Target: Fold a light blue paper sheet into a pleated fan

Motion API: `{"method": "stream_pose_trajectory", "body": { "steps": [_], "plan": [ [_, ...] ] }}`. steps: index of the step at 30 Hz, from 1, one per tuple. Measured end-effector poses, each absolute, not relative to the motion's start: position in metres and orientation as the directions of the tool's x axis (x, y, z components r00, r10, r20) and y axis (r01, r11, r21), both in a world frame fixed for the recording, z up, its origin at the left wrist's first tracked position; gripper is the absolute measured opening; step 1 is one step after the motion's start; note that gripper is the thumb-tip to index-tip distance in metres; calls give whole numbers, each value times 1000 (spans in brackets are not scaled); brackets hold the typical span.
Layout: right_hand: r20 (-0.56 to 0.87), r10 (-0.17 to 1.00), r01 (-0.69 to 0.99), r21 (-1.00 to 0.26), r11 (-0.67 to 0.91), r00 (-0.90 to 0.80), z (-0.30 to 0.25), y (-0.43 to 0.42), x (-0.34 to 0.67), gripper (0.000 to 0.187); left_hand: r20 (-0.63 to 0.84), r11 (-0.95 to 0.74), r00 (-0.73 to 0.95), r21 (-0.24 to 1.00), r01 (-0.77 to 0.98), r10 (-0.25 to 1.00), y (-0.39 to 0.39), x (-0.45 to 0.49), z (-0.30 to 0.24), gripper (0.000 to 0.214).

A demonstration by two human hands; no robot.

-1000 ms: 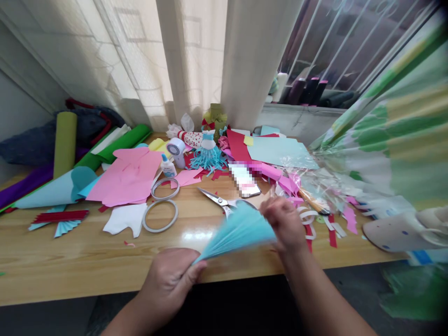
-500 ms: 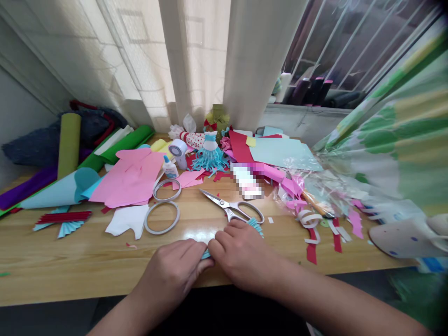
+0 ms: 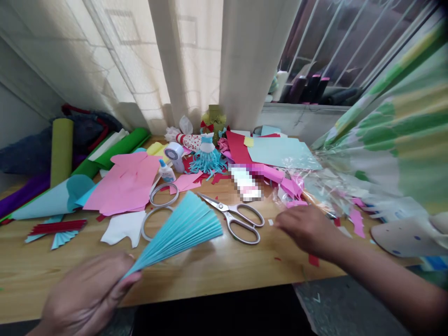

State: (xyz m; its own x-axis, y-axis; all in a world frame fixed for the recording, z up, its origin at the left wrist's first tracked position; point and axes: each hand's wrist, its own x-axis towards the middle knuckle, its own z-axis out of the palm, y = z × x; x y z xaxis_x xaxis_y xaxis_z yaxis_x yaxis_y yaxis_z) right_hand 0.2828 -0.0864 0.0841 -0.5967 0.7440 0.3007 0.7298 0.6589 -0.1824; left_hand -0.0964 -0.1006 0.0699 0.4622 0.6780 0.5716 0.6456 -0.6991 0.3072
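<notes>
The left hand (image 3: 86,294) pinches a pleated blue paper fan (image 3: 178,233); the half-open right hand (image 3: 308,228) hovers right of steel scissors (image 3: 227,213).

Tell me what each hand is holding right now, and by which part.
The left hand grips the pleated light-blue paper fan by its narrow gathered end. The right hand holds nothing that can be seen.

Matt blue paper fan (image 3: 178,231), glossy wooden tabletop (image 3: 196,266)
</notes>
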Motion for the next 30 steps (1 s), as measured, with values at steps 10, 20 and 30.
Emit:
{"method": "stream_pose_trajectory", "body": {
  "steps": [10, 20, 30],
  "plan": [
    [-142, 988, -327, -932, -156, -68, 38, -90, 176, 35, 588, -682, 396, 413, 603, 705, -105, -19, 23, 14],
    [-116, 977, -271, -949, -163, -180, 55, -79, 181, 21, -122, 55, 392, 983, 177, 912, -84, 2, 58, 24],
    [-153, 983, -353, -918, -179, -101, 54, -81, 200, 34, -216, 247, 128, 914, -322, 968, -91, 14, 60, 31]
  ]
}}
